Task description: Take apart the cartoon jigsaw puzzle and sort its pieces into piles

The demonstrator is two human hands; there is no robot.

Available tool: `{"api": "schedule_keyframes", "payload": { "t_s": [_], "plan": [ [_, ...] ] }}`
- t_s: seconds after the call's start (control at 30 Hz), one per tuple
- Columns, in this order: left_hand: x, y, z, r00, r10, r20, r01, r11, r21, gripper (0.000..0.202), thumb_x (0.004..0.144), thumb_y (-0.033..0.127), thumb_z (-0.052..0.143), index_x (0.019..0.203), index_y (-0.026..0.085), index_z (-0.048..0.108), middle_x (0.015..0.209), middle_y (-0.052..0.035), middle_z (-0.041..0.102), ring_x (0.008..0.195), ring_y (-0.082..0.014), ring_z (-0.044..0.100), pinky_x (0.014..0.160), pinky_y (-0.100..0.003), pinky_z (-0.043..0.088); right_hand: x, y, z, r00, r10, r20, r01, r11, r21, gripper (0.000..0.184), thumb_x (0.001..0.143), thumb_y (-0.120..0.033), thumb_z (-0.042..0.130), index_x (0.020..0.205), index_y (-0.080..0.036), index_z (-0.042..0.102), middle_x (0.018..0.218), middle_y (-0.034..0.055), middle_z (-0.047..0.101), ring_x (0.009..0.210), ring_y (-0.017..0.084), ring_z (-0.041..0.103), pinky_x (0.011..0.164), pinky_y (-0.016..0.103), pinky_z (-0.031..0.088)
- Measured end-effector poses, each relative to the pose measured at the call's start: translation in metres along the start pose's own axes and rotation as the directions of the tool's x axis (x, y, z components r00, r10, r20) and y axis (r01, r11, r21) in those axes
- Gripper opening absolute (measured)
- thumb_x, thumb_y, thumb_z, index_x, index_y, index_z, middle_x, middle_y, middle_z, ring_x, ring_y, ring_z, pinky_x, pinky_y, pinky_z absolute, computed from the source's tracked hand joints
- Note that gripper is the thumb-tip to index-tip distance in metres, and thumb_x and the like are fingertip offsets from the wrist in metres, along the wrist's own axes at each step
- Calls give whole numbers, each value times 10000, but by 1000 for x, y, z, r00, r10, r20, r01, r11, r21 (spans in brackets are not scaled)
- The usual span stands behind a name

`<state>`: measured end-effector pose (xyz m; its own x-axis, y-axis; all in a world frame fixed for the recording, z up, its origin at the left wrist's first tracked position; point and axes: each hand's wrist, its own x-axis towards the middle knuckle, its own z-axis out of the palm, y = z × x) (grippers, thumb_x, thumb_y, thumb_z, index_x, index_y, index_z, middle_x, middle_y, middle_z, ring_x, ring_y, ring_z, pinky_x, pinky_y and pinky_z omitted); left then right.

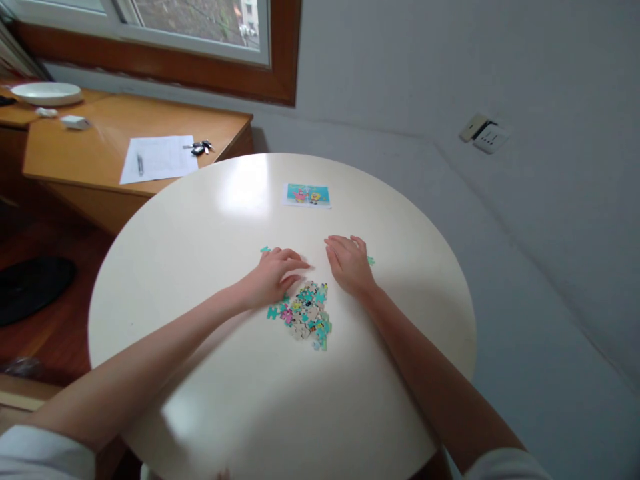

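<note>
On a round cream table (210,373) lies a small heap of coloured jigsaw pieces (306,315). My left hand (274,275) rests palm down just left of and above the heap, fingers stretched flat, touching its edge. My right hand (349,264) lies flat on the table to the heap's upper right, fingers together and extended. A loose teal piece (265,250) shows beyond my left hand and another teal piece (371,261) peeks out at my right hand. A cartoon reference picture (307,195) lies farther back on the table.
A wooden desk (100,160) at the back left holds a sheet of paper with a pen (156,158), keys (201,147), a white plate (47,93) and small white items. A wall socket (485,133) is at the right. A dark round object (30,287) lies on the floor.
</note>
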<state>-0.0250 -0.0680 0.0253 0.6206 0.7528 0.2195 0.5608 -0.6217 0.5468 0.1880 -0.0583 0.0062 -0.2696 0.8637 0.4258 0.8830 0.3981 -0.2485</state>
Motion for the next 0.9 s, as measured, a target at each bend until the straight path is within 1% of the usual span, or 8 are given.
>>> {"api": "schedule_keyframes", "payload": {
  "t_s": [0.07, 0.13, 0.27, 0.4, 0.5, 0.57, 0.7, 0.9],
  "plan": [
    [-1, 8, 9, 994, 57, 95, -59, 998, 13, 340, 838, 176, 449, 1104, 260, 643, 1079, -87, 611, 941, -222, 509, 833, -392, 360, -2, -4, 0, 1000, -31, 3, 31, 998, 47, 369, 935, -245, 289, 1094, -171, 614, 1111, 105, 653, 1059, 196, 568, 992, 410, 300],
    [-2, 10, 18, 987, 92, 132, -92, 996, -2, 343, 847, 159, 434, 1093, 257, 651, 1090, -90, 610, 952, -220, 514, 824, -377, 357, -5, -4, 0, 998, -66, 8, 65, 994, 88, 361, 932, -238, 296, 1059, -172, 627, 1057, 101, 671, 1016, 198, 584, 951, 393, 336],
    [-6, 7, 27, 992, 107, 67, -105, 994, -43, 287, 877, 196, 429, 1040, 225, 664, 1042, -89, 630, 937, -200, 549, 827, -361, 359, -9, 0, -4, 993, -114, -4, 113, 977, 181, 338, 925, -237, 321, 979, -170, 648, 962, 94, 689, 935, 196, 606, 860, 361, 406],
    [-6, 9, 25, 996, 80, 33, -76, 993, -95, 259, 886, 235, 435, 964, 205, 680, 977, -86, 665, 922, -195, 585, 837, -368, 388, -7, 0, -9, 990, -139, 6, 133, 962, 236, 314, 917, -241, 353, 912, -168, 658, 882, 91, 697, 843, 196, 617, 786, 345, 440],
    [-5, 12, 20, 1000, 8, 11, -5, 980, -201, 244, 861, 227, 455, 921, 205, 691, 935, -79, 693, 892, -184, 606, 835, -362, 429, -8, -6, -15, 983, -180, 37, 163, 947, 278, 276, 907, -233, 392, 875, -182, 660, 848, 78, 698, 801, 185, 616, 760, 327, 444],
    [-5, 13, 18, 996, -92, -8, 85, 950, -302, 237, 835, 228, 471, 909, 202, 694, 914, -73, 703, 842, -173, 616, 801, -343, 464, -10, -10, -18, 976, -213, 49, 188, 932, 310, 247, 899, -221, 418, 862, -184, 659, 832, 70, 697, 784, 175, 614, 751, 318, 441],
    [-6, 13, 13, 953, -300, -36, 247, 843, -478, 237, 798, 276, 504, 903, 182, 694, 796, -63, 701, 701, -159, 610, 670, -316, 505, -12, -16, -20, 959, -268, 88, 223, 912, 345, 200, 886, -209, 457, 883, -180, 655, 806, 63, 690, 760, 169, 601, 732, 312, 437],
    [-8, 10, 11, 914, -393, -104, 277, 789, -548, 252, 788, 257, 513, 977, 172, 657, 652, -13, 621, 547, -116, 540, 552, -272, 479, -14, -19, -19, 927, -335, 169, 251, 889, 383, 150, 842, -240, 564, 951, -183, 649, 891, 73, 686, 851, 182, 592, 760, 319, 424]
  ]
}}
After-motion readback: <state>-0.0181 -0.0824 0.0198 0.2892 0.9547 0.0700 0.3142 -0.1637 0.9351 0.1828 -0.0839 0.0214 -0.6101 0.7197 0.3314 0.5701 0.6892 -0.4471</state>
